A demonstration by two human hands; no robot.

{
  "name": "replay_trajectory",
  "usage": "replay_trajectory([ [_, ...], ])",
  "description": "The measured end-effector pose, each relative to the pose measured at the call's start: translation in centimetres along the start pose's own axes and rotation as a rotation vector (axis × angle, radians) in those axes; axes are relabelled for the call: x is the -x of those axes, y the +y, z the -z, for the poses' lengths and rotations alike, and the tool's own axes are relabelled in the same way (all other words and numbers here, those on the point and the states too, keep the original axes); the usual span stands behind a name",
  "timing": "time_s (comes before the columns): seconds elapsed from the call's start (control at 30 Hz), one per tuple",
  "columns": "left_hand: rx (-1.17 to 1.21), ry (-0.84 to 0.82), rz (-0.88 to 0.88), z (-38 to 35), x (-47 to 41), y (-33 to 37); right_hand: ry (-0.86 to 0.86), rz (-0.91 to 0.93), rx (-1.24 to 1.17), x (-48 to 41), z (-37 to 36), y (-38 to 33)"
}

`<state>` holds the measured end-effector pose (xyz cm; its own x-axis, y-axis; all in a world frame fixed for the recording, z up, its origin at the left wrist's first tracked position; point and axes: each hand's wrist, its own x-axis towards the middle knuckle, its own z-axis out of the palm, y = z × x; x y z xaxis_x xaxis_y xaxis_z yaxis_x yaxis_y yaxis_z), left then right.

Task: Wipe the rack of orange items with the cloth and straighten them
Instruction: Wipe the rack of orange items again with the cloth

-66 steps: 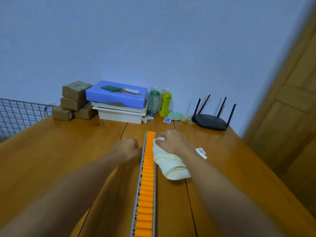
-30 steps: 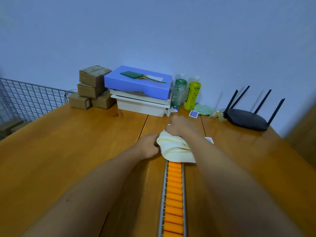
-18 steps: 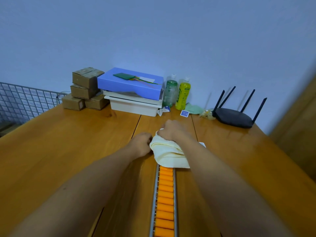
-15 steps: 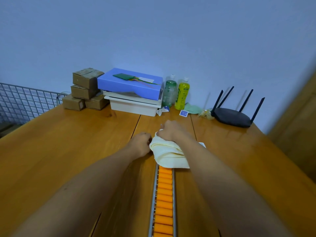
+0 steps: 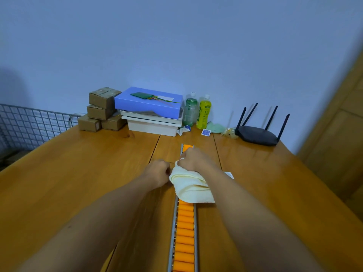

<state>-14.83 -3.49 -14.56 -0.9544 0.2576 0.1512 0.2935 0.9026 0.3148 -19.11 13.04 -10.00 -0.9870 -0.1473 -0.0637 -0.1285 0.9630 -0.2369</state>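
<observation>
A long narrow metal rack (image 5: 173,228) filled with several orange items (image 5: 184,234) runs down the middle of the wooden table (image 5: 78,173), away from me. My right hand (image 5: 193,159) presses a pale yellow cloth (image 5: 191,186) onto the rack near its far end. The cloth hides the items beneath it; one orange end (image 5: 187,147) shows beyond my knuckles. My left hand (image 5: 158,171) is a closed fist resting against the rack's left side, touching the cloth's edge.
At the table's back stand stacked cardboard boxes (image 5: 102,108), a blue box on white trays (image 5: 149,104), two bottles (image 5: 198,110) and a black router (image 5: 259,132). A wire grid (image 5: 29,124) borders the left edge. A small white card (image 5: 228,174) lies right of the cloth.
My right hand has slid the cloth a little toward me along the rack, uncovering the orange far end. My left fist stays beside the rack.
</observation>
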Motion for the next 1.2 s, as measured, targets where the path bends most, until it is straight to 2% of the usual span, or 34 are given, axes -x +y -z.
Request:
replay_trajectory([
  [0.63,-0.07,0.0,-0.051,0.9,8.8,1.3,0.014,0.021,0.177,9.0,-0.7,-2.3],
  [1.2,-0.203,0.02,-0.051,2.3,14.3,3.9,0.033,0.029,0.136,15.9,-1.9,-3.2],
])
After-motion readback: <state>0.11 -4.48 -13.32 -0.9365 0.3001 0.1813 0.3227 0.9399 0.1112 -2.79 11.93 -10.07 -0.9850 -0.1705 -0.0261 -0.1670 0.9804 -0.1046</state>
